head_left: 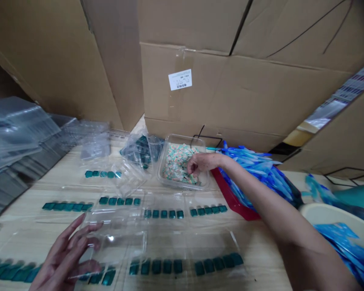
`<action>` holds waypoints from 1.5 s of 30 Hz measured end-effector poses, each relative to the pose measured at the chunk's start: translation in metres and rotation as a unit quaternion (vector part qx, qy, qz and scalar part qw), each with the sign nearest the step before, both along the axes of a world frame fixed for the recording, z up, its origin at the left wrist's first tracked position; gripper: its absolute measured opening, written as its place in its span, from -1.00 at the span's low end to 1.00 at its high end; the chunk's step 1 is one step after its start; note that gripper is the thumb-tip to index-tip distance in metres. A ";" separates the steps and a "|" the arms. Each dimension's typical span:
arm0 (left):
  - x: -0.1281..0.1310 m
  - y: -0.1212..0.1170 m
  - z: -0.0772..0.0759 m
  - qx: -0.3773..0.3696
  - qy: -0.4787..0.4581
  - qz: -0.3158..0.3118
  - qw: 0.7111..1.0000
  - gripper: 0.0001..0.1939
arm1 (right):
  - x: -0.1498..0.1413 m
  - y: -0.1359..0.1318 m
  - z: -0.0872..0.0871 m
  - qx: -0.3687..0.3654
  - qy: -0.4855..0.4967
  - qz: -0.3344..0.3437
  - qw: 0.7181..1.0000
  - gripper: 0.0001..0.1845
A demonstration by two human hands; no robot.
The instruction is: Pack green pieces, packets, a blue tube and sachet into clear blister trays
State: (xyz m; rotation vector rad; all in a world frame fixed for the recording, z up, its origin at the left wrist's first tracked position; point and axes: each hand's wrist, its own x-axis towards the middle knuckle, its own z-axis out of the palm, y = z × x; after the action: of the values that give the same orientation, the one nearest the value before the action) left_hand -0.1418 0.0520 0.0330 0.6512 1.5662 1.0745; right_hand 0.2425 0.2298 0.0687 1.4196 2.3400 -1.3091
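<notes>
My right hand [197,163] reaches into a clear plastic tub [161,180] of small pale flat pieces [178,161], mottled white, green and orange. Its fingers are curled together among the pieces, and whatever is between them is hidden. At lower left, my left hand [71,252] has its fingers apart at the side of a clear plastic case [115,238]. Some of its fingertips show through the plastic. Dark green squarish pieces [156,266] lie in short rows in several clear cases across the table.
Stacked clear plastic cases [15,133] rise at the left. Behind the tub sits a bag of dark green pieces [142,149]. A red tray [230,198] heaped with blue slender items [255,165] and a cream tub [309,210] stand right. Cardboard [230,93] walls the back.
</notes>
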 end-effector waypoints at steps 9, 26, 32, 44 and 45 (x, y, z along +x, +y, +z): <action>0.003 -0.001 0.004 0.002 -0.006 -0.004 1.000 -0.25 | -0.018 -0.010 -0.003 0.074 -0.166 0.046 0.982 -0.79; 0.009 -0.004 0.006 0.019 -0.009 -0.019 1.000 -0.18 | 0.003 -0.011 -0.004 -0.014 0.137 -0.114 0.984 -0.68; 0.024 -0.007 0.016 0.052 -0.022 -0.007 0.998 -0.19 | -0.026 -0.016 -0.035 0.075 0.072 -0.073 0.992 -0.77; 0.048 0.005 0.004 0.095 -0.120 -0.052 0.987 -0.32 | -0.042 -0.034 0.007 0.062 0.262 -0.193 0.944 -0.61; 0.055 0.008 0.003 0.104 -0.137 -0.055 0.984 -0.36 | -0.049 -0.042 0.016 0.055 0.273 -0.196 0.940 -0.60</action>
State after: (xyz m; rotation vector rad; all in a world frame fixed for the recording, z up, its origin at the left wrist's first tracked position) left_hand -0.0867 0.0598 0.0359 0.6884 1.1790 1.1990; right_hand 0.1936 0.1882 0.0846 1.8231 2.5705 -1.9178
